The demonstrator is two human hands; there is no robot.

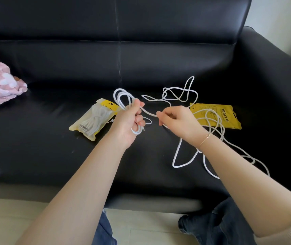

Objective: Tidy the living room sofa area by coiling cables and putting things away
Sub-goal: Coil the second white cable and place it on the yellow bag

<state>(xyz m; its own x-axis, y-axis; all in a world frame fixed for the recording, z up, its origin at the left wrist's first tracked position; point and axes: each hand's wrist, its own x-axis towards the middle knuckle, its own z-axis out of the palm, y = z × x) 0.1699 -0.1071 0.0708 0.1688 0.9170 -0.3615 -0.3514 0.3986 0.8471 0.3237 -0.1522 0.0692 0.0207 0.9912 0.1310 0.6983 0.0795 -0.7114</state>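
Both hands worked over the black sofa [52, 121]: the left hand [128, 121] gripped a few finished loops of white cable [180, 94], the right hand [174, 119] pinched the feed. Loose slack sprawled right across the yellow pouch [233, 121] and could plausibly knot or drag it.

left hand [129, 119] fisted, gripping; right hand [178, 122] pinching, fingers [160, 114] curled

I have one view only, worn on the head, looking forward and down from close above the sofa [158, 64] seat; its back runs along the top, floor [150, 225] at the bottom.
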